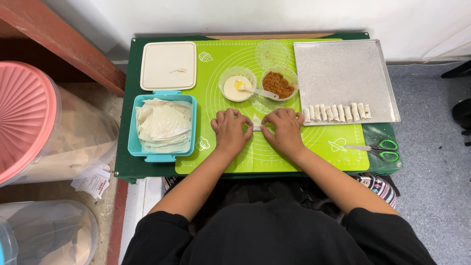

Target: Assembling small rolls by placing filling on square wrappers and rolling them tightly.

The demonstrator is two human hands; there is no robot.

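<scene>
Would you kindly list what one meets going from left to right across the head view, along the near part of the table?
Blue container of wrappers → left hand → right hand → row of rolled pieces on the metal tray → green-handled scissors.

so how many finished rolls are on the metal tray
About 9, though they sit tightly packed, so the count may be off by one. All lie side by side in one row of rolls along the near edge of the metal tray, starting at its near left corner.
</scene>
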